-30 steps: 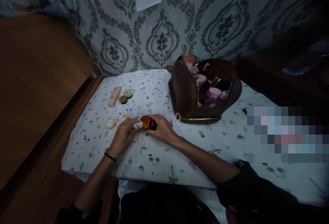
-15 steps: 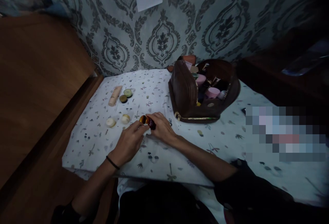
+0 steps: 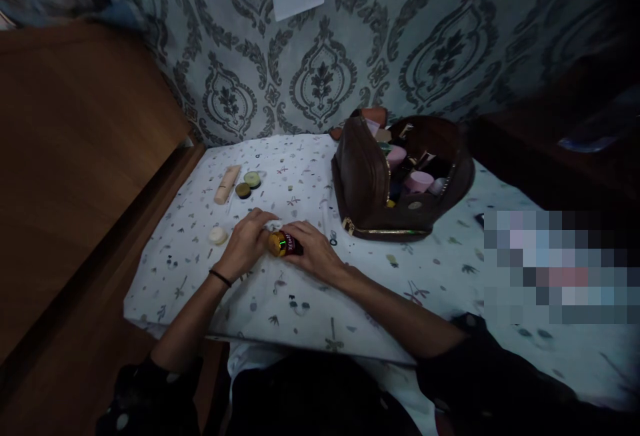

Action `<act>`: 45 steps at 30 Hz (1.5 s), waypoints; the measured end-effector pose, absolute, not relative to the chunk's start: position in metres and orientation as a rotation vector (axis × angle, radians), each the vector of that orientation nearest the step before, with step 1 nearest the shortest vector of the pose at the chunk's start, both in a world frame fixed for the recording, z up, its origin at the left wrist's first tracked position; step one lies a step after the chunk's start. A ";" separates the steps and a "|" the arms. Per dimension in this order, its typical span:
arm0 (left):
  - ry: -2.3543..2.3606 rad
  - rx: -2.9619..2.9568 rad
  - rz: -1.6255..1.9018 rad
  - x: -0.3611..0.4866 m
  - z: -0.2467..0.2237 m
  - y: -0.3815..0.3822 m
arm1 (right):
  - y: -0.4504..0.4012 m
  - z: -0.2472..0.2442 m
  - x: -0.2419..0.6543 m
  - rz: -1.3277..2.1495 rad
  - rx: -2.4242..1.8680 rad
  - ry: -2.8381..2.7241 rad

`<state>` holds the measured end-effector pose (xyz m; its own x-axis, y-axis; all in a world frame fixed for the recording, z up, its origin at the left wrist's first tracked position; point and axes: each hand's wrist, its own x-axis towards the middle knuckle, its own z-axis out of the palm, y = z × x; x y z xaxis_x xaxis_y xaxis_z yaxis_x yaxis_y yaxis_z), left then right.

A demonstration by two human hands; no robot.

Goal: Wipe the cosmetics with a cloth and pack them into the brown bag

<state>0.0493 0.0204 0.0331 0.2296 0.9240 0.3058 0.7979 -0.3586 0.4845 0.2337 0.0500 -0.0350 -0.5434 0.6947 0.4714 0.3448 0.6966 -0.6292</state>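
My right hand (image 3: 319, 250) is wrapped round a small dark red bottle (image 3: 291, 243) with a gold cap (image 3: 276, 244), which points left. Just left of the cap is my left hand (image 3: 246, 241), fingers bent but apart, the index finger stretched out above the cap. I see nothing held in it. A small white jar (image 3: 217, 235) stands beside my left hand. Farther back lie a beige tube (image 3: 227, 184), a round green-topped container (image 3: 252, 180) and a dark olive-gold round one (image 3: 243, 190).
An unzipped brown cosmetic bag (image 3: 363, 176) stands at right, with pink-lidded containers (image 3: 419, 181) inside. All rests on a white patterned cloth (image 3: 305, 189). A wooden panel (image 3: 85, 129) borders the left; a patterned wall (image 3: 323, 76) rises behind. Part of the right side is blurred out.
My left hand has come off the bottle's cap end, moving left and slightly up, and now hides a second small jar. The bottle has turned so its gold cap and label show more.
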 end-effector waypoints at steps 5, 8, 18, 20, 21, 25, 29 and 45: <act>1.594 2.008 0.921 0.030 0.005 0.028 | 0.053 -0.041 0.234 0.705 -0.809 -2.106; 1.583 1.888 0.934 0.027 -0.003 0.023 | 0.054 -0.041 0.234 0.741 -0.865 -2.096; 1.577 1.728 0.925 0.043 0.006 -0.002 | 0.053 -0.035 0.235 0.642 -1.032 -2.052; 1.577 1.726 0.916 0.047 0.012 -0.008 | 0.053 -0.034 0.236 0.595 -1.097 -2.063; 1.578 1.739 0.916 0.050 0.015 -0.010 | 0.053 -0.033 0.236 0.571 -1.121 -2.074; 1.586 1.844 0.930 0.061 0.026 -0.020 | 0.050 -0.030 0.236 0.485 -1.141 -2.151; 1.594 1.912 0.936 0.068 0.034 -0.022 | 0.049 -0.028 0.234 0.472 -1.122 -2.172; 1.310 1.441 1.090 0.055 0.024 -0.006 | 0.061 -0.027 0.242 1.257 -0.884 -1.750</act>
<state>0.0554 -0.0063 0.0237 0.0588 0.9972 0.0453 0.2260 -0.0575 0.9724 0.2416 0.0611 -0.0272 -0.4442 0.8733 0.2002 0.0894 0.2655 -0.9600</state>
